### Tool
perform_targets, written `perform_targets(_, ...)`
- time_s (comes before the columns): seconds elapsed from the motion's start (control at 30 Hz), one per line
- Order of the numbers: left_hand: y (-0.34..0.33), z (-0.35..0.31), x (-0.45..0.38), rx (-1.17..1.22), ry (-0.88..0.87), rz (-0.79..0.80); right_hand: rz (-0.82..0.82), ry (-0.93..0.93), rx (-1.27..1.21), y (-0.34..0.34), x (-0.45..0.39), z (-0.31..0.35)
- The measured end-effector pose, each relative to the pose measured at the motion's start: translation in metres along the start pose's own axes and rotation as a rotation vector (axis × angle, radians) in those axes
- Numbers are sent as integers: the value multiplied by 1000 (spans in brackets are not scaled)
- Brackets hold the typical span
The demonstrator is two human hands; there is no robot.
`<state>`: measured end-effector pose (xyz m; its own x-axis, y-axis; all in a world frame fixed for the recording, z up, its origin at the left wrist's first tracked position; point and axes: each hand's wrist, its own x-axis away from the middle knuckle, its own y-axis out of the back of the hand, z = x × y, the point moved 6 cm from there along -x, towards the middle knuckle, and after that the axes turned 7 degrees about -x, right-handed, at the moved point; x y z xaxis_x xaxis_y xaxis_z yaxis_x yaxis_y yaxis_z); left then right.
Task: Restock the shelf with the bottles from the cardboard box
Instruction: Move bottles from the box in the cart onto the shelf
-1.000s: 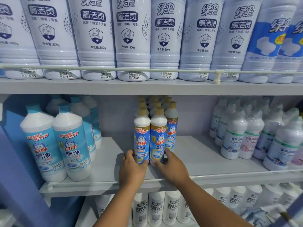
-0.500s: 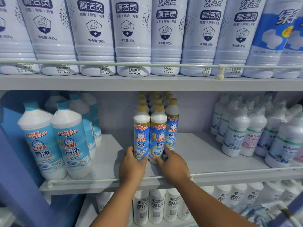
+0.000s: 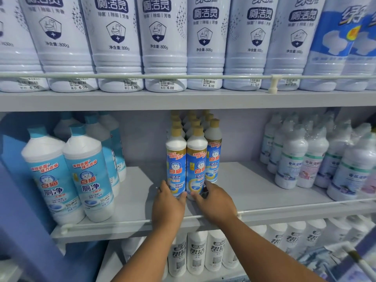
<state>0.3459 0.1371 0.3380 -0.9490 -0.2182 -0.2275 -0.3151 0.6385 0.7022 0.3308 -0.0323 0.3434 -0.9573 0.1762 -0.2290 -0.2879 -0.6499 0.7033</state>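
Two slim white bottles with gold caps and blue labels stand side by side at the front of a cluster on the middle shelf (image 3: 132, 208). My left hand (image 3: 167, 204) grips the base of the left bottle (image 3: 176, 159). My right hand (image 3: 213, 202) grips the base of the right bottle (image 3: 197, 157). Several more of the same bottles stand in rows behind them. The cardboard box is out of view.
Large blue-capped bottles (image 3: 85, 171) stand at the shelf's left, shrink-wrapped white bottles (image 3: 293, 157) at its right. A thin rail (image 3: 284, 210) runs along the shelf's front edge. Tall 800 g bottles (image 3: 162, 43) fill the shelf above; more white bottles (image 3: 195, 253) stand below.
Both hands have pushed the two front bottles slightly deeper onto the shelf, toward the rows behind. The camera has tilted a little downward.
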Motion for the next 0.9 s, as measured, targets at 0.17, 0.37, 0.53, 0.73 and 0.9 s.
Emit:
perform_targets(0.17, 13, -10, 19, -298, -112, -30, 110, 17, 102, 3, 6, 0)
perform_targets(0.37, 11, -4, 73, -504, -178, 8, 12, 238, 449, 26, 68, -10)
perform_targets(0.53, -3, -5, 141, -591, -313, -79, 17, 403, 366, 30, 136, -54)
perform_targets(0.73, -59, 42, 238, -626, -269, 182, 350, 216, 379, -5, 220, -150)
perform_targets(0.9, -115, 96, 300, -679, -112, 453, 532, 3, 392, -46, 287, -233)
